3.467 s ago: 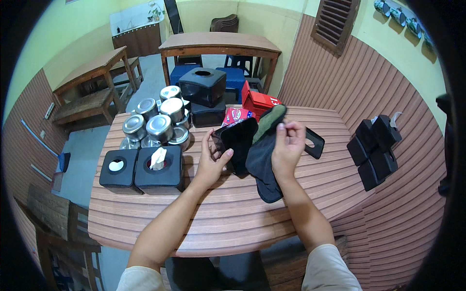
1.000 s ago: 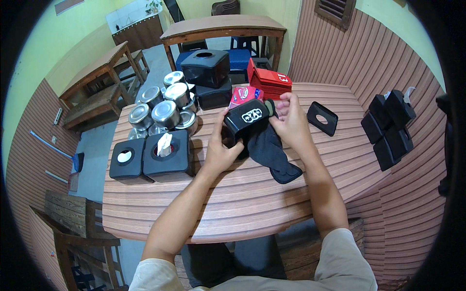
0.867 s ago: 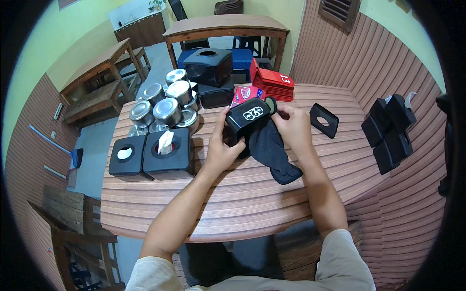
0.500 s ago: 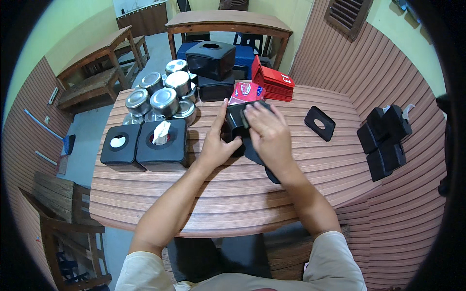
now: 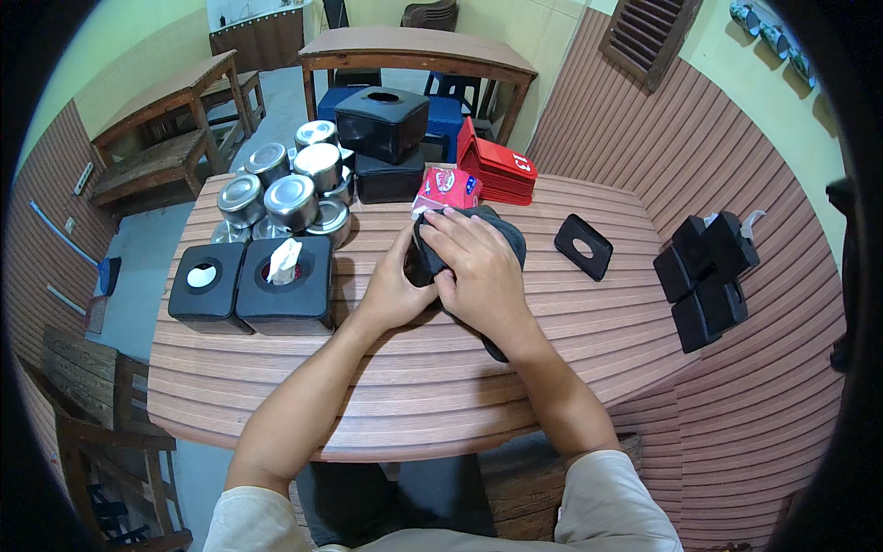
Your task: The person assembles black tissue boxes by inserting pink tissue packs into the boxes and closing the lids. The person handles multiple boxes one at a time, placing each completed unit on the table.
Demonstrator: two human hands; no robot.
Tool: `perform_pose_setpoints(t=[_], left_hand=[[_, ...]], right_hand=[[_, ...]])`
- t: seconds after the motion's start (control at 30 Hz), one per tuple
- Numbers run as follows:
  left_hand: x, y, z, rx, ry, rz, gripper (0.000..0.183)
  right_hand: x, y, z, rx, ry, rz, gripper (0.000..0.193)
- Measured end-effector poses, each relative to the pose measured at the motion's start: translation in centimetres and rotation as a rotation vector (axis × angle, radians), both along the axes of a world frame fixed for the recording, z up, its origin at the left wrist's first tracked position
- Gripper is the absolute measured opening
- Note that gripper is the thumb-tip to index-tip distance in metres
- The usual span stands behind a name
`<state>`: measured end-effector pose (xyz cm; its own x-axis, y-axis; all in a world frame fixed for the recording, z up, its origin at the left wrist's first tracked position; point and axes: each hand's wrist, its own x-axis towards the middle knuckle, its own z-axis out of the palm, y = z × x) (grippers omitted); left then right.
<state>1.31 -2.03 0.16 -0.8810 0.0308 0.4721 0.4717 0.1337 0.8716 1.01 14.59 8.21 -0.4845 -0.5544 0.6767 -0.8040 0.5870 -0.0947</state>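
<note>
Near the middle of the table, my left hand grips a small black box by its left side, with the thumb toward me. My right hand presses a dark cloth over the box, fingers bent across its top. One end of the cloth hangs out below my right wrist. Both hands and the cloth hide most of the box. To the right lies a loose black lid with an oval hole. A red packet sits just beyond my hands.
Two black tissue boxes stand at the left, one with tissue showing. Behind them are stacked silver tins. Farther back are two stacked black boxes and red folded number signs. Several black holders stand by the right wall.
My right hand has slid nearer to me, closer to the left thumb. The cloth now bunches over the far right of the box. The whole view has shifted slightly.
</note>
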Motion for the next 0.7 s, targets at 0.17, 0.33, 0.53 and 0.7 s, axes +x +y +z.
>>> perform_pose_setpoints(t=[0.17,0.33,0.53,0.7], left_hand=[[0.1,0.0,-0.2,0.015,-0.033,-0.005,0.093],[0.3,-0.1,-0.1,0.04,-0.007,-0.023,0.096],[0.4,-0.3,-0.2,-0.034,0.045,0.021,0.095],[0.5,-0.5,0.0,-0.176,-0.071,-0.025,0.091]], right_hand=[[-0.8,0.6,0.0,0.004,-0.024,-0.153,0.059],[-1.4,2.0,0.1,0.125,0.022,-0.333,0.065],[0.5,-0.2,-0.1,0.153,0.029,-0.143,0.058],[1.4,-1.3,0.0,0.2,0.06,0.014,0.047]])
